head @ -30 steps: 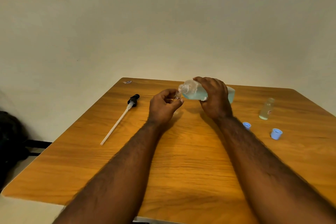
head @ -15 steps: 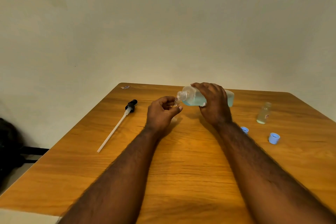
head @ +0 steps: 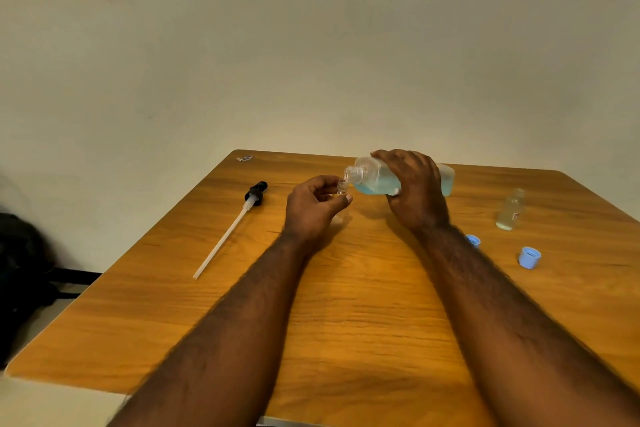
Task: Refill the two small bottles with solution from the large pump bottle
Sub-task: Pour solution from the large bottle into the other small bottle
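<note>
The step in hand looks like the pour into the first small bottle. The right hand [head: 415,191] is wrapped around the big bottle [head: 372,180], with its fingers curled over the top. The big bottle is tipped on its side above the table [head: 363,305], and its open mouth points to 9 o'clock. The blue liquid sits low inside and has not reached the mouth. The left hand [head: 313,208] pinches a small bottle [head: 342,186] between thumb and fingers and holds it upright. Its open top is just under the big mouth, at about 7 o'clock from it. I cannot tell if the two rims touch, and no stream shows.

The next move, I think, is to tip the big bottle a bit more, slowly. The small top is tiny, so a spill would be easy.

The other small bottle [head: 510,210] stands open at 3 o'clock from the right hand, well apart. A blue cap [head: 530,256] lies near it. The pump [head: 256,192] lies at 9 o'clock from the left hand.
</note>
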